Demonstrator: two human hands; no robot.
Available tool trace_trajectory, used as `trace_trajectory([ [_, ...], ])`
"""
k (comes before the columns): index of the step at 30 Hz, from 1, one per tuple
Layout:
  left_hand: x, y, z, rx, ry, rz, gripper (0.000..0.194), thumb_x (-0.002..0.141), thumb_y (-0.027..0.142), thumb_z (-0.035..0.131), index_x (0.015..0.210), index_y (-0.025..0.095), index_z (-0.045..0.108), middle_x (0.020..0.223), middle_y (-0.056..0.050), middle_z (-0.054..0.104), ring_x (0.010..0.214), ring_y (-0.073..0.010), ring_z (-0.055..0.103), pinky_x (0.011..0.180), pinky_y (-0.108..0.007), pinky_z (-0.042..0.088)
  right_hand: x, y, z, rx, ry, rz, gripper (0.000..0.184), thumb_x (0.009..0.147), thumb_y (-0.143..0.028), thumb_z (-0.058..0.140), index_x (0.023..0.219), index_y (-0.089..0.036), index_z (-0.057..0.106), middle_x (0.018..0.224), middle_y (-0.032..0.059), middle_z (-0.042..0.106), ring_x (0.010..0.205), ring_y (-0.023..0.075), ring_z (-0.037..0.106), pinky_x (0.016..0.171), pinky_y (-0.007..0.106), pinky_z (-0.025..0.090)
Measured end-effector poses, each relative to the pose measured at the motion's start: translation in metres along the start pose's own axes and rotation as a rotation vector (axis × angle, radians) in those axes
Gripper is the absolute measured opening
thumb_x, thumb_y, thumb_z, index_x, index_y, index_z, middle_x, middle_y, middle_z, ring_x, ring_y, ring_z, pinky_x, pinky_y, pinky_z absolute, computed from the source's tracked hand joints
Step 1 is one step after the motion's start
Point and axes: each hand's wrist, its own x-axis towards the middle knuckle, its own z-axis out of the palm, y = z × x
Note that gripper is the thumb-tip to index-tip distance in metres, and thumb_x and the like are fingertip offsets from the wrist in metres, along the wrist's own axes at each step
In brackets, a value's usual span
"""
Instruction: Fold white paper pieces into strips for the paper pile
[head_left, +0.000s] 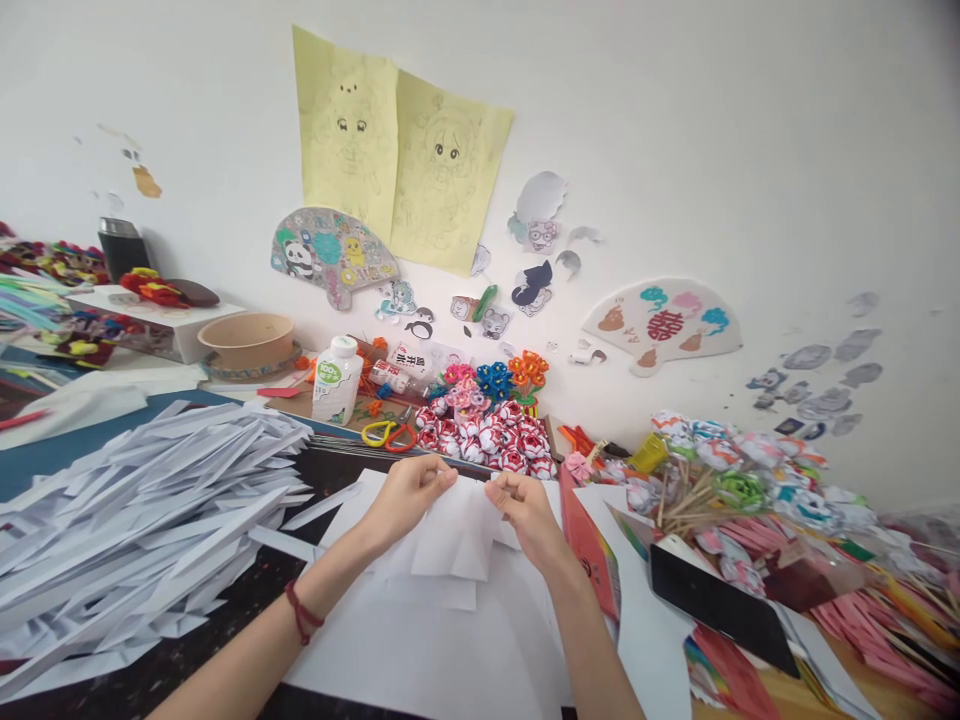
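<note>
A small sheet of white paper (454,535) hangs between my two hands, held along its far edge. My left hand (409,492) pinches it near its far left corner; a red cord bracelet circles that wrist. My right hand (525,515) pinches the same edge on the right, thumb against the fingers. Beneath the held paper are more small white sheets (450,596), which lie on large white sheets (420,655) spread over the black tabletop.
To the left lies a big heap of folded white paper strips (165,510). Scissors (388,434), a white bottle (336,380) and paper flowers (487,435) stand behind my hands. A black phone (720,605) and bundled pink strips (862,620) are on the right. A beige bowl (247,345) sits back left.
</note>
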Motion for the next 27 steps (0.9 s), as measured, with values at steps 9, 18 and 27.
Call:
trace_trajectory([
  [9,-0.0010,0.0000,0.0013,-0.099,-0.041,-0.021,0.041,0.080,0.052,0.050,0.068,0.013,0.052,0.056,0.005,0.036,0.050,-0.0073,0.027,0.046,-0.020,0.019,-0.0007,-0.0011,-0.0002,-0.014,0.031,-0.020,0.039,0.067,-0.055,0.066,0.061,-0.017,0.056,0.056,-0.0005,0.053,0.052,0.0111,0.045,0.046,0.022,0.032],
  [18,-0.0004,0.0006,-0.0005,-0.087,-0.047,-0.017,0.038,0.081,0.050,0.049,0.069,0.013,0.053,0.054,0.005,0.036,0.048,-0.0073,0.027,0.046,-0.019,0.020,-0.0010,0.0004,-0.0002,0.144,-0.012,0.025,0.032,0.071,-0.044,0.068,0.061,-0.016,0.054,0.057,-0.0016,0.052,0.050,0.0096,0.046,0.048,0.021,0.036],
  [27,0.0002,-0.0010,0.0000,0.010,0.065,0.006,0.034,0.080,0.046,0.051,0.073,0.013,0.058,0.052,0.005,0.037,0.049,-0.0080,0.031,0.045,-0.019,0.021,-0.0021,-0.0025,0.0026,0.239,-0.072,0.044,0.032,0.071,-0.041,0.070,0.090,-0.015,0.065,0.075,0.0054,0.068,0.064,0.0176,0.062,0.061,0.030,0.047],
])
